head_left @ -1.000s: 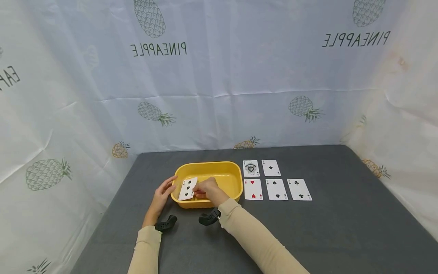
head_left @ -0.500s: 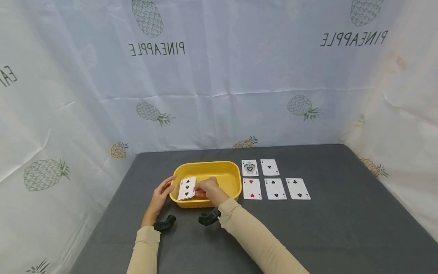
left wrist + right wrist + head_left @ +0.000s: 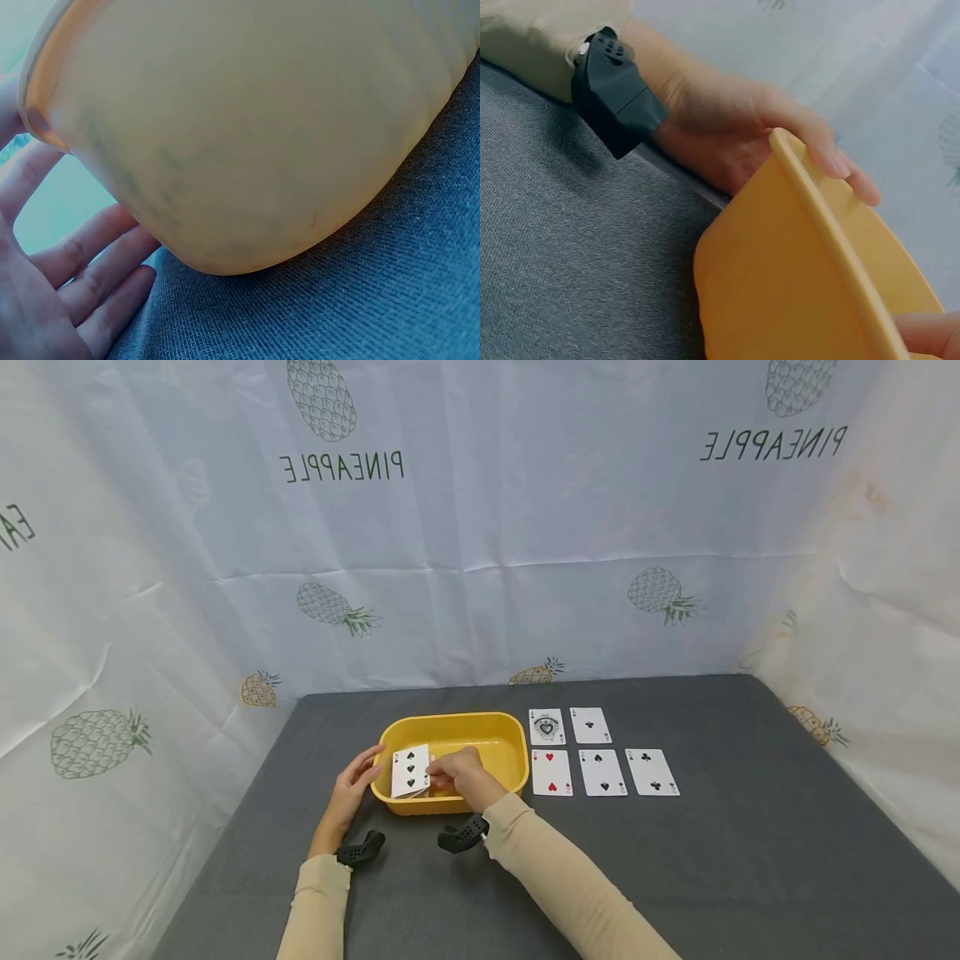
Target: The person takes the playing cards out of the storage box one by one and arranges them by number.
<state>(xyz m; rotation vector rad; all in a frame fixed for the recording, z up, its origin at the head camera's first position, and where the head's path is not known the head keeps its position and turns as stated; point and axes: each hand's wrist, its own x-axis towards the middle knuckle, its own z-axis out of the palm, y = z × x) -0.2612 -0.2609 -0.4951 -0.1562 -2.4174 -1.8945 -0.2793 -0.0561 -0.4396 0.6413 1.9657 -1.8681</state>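
Note:
A yellow plastic tub point(image 3: 427, 807) stands on the dark table. My left hand point(image 3: 351, 787) holds its left end; in the right wrist view, the left thumb point(image 3: 810, 135) hooks over the rim. The left wrist view shows other fingers point(image 3: 105, 277) along the outer wall. Inside the tub, my right hand point(image 3: 463, 774) pinches the right edge of a three of spades point(image 3: 410, 768), face up. Edges of more cards show beneath it. Only the right fingers point(image 3: 930, 334) appear at the corner of the right wrist view.
Right of the tub lie face-up cards in two rows. At the back are an ornate ace point(image 3: 547, 727) and an ace of clubs point(image 3: 590, 725). In front lie a two of hearts point(image 3: 552, 772), two of spades point(image 3: 603, 772) and two of clubs point(image 3: 652, 772). A pineapple-print curtain point(image 3: 480, 527) hangs behind.
The three of spades has turned from a slant to nearly straight and shifted up slightly, with card edges now showing under it. The left hand keeps its place on the tub.

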